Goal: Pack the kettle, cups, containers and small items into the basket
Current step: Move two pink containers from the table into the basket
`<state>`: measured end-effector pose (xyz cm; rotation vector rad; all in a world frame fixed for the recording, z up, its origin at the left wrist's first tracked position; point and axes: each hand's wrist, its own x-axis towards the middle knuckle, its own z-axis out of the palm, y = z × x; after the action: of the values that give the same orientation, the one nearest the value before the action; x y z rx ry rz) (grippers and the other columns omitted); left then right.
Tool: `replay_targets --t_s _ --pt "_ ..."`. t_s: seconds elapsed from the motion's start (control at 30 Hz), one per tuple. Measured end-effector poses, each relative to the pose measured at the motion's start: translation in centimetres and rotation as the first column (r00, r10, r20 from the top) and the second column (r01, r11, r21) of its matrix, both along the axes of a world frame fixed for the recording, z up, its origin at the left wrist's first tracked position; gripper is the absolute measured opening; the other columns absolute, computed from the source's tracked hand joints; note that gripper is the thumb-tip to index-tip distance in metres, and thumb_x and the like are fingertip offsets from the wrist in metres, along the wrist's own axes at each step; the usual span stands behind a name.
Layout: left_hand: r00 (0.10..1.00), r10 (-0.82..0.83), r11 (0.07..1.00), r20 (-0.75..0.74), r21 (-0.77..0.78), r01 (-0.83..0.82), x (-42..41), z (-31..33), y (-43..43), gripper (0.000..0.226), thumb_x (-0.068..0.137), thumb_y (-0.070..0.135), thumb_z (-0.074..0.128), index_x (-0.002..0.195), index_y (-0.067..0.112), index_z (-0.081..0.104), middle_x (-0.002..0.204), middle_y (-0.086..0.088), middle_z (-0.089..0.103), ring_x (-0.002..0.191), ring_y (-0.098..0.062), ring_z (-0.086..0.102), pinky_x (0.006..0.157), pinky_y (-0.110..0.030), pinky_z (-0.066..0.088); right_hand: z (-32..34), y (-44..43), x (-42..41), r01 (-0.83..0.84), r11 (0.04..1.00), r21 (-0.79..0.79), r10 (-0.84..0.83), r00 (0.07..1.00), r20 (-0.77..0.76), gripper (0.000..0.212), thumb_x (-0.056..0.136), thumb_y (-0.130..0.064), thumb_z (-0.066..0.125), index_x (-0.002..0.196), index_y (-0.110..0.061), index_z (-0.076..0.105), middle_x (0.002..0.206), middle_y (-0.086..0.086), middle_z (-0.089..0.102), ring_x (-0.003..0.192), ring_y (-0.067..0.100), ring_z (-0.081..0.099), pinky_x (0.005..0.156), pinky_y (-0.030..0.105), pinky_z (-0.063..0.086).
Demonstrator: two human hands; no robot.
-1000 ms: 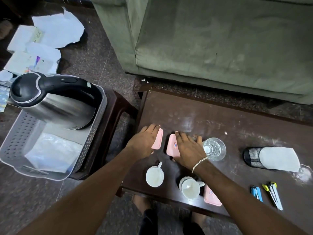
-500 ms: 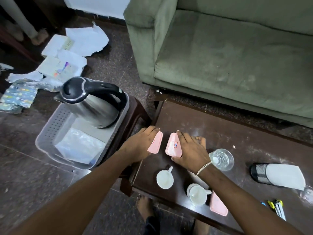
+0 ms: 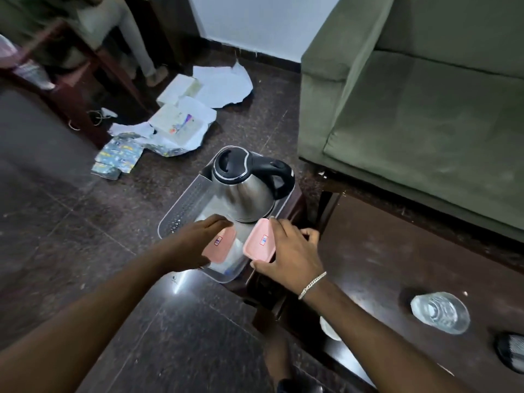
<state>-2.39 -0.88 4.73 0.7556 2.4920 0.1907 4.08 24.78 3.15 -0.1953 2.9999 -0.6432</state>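
Note:
A grey perforated basket [image 3: 181, 207] stands on a dark stool, with a steel kettle [image 3: 245, 188] with a black lid in its far end. My left hand [image 3: 195, 242] holds a pink-lidded container [image 3: 219, 245] over the basket's near end. My right hand [image 3: 286, 251] holds a second pink-lidded container [image 3: 259, 243] just above the basket's right rim. A clear glass [image 3: 439, 312] lies on the brown table [image 3: 397, 259] at the right. A white cup [image 3: 329, 329] shows partly under my right forearm.
A green sofa [image 3: 425, 109] stands behind the table. Torn papers and packets [image 3: 181, 123] lie on the floor beyond the basket. A black mesh item [image 3: 510, 353] sits at the table's right edge. A person's legs [image 3: 136, 46] are at the top left beside dark furniture.
Both hands have lifted the two pink containers off the table and carried them left to the basket. The view has swung left, so most table items left the frame.

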Motion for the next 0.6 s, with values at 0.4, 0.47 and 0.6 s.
replay_targets --t_s 0.4,0.47,0.6 --pt "0.984 -0.009 0.998 0.176 -0.062 0.02 -2.8 -4.7 -3.5 0.106 0.066 0.017 0.089 0.155 0.022 0.033 0.151 0.004 0.037 0.124 -0.024 0.058 0.094 -0.03 0.049 -5.7 -9.0 -0.5 -0.004 0.993 0.12 -0.009 0.994 0.105 0.086 0.061 -0.069 0.054 0.127 -0.015 0.056 0.112 -0.003 0.062 0.1 0.016 0.062 0.095 0.051 0.025" --pt "0.983 -0.006 0.996 0.185 -0.082 0.021 -3.0 -5.2 -3.7 0.105 0.067 0.018 0.089 0.155 0.025 0.032 0.151 0.006 0.036 0.123 -0.025 0.059 0.086 -0.027 0.045 -6.2 -9.4 -0.7 -0.014 0.988 0.151 -0.006 0.992 0.129 0.086 0.061 -0.069 0.057 0.126 -0.014 0.057 0.111 -0.002 0.063 0.099 0.017 0.062 0.097 0.053 0.024" --pt "0.972 -0.002 0.998 0.236 -0.054 0.015 -3.1 -5.6 -3.9 0.105 0.068 0.012 0.089 0.155 0.022 0.032 0.149 0.004 0.036 0.123 -0.026 0.057 0.095 -0.038 0.052 -6.4 -10.1 -1.0 -0.033 0.982 0.188 -0.005 0.98 0.2 0.084 0.054 -0.063 0.077 0.119 -0.013 0.059 0.107 0.001 0.062 0.096 0.021 0.063 0.097 0.055 0.024"
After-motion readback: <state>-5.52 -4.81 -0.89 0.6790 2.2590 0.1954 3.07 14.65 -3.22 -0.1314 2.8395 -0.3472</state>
